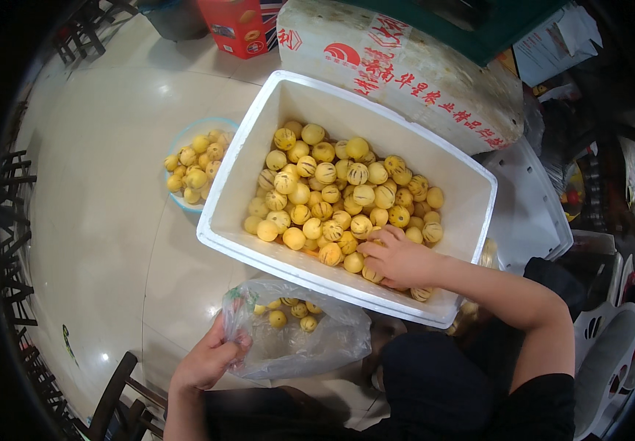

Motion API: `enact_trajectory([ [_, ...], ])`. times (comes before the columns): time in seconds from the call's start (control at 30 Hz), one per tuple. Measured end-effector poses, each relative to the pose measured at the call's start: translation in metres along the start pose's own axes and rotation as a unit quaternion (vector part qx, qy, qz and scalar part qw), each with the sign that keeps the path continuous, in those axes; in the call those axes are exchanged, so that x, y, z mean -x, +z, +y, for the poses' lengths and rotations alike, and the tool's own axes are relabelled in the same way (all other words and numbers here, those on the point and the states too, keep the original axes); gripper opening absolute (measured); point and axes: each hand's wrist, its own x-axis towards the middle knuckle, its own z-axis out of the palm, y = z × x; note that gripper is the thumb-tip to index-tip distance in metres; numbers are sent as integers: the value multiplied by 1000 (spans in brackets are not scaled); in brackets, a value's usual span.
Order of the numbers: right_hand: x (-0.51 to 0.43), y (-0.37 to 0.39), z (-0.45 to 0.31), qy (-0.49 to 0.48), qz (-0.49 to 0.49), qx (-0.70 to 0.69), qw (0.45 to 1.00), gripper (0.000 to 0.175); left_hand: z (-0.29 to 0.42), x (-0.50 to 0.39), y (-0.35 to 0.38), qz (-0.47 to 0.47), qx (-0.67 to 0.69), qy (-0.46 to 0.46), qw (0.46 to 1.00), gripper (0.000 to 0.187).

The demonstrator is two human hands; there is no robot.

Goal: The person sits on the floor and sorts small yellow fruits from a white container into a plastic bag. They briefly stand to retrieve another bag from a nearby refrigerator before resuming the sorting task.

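A white foam box (350, 302) lies before me, holding a deep layer of yellow pepino melons (325, 173), many with dark stripes. My right hand (394, 256) reaches over the near right side into it and rests among the fruit. Its fingers curl down over the melons, and whether they grip one is hidden. On the near side of the box, my left hand (215, 350) grips the edge of a clear plastic bag (317, 353). The bag hangs with its mouth spread, and several pepino melons (277, 318) lie inside.
Left of the box, a blue-rimmed basin (177, 132) of pepino melons stands on the tiled floor (102, 182). Behind is a closed foam box (323, 38) with red print, near a red carton (234, 27). A dark wooden chair (113, 391) is at lower left; a white foam lid (532, 193) leans right.
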Motion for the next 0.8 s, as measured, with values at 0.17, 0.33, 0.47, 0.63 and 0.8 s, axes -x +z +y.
enact_trajectory([
  [0.17, 4, -14, 15, 123, 60, -329, 935, 37, 2, 1, 0, 3, 7, 2, 1000, 80],
  [0.33, -5, -29, 30, 249, -5, -742, 623, 43, 2, -1, 1, -3, 21, 2, 1000, 78],
  [0.47, -31, -32, 23, 226, -10, -726, 649, 46, 1, -2, 0, -45, 23, 35, 998, 76],
  [0.63, -66, -18, -5, 118, -20, -99, 988, 39, 1, -1, 0, -38, 12, 8, 999, 78],
  [0.8, -83, -7, -15, 161, -80, -55, 982, 35, 2, -1, -1, -26, 15, 6, 1000, 77],
])
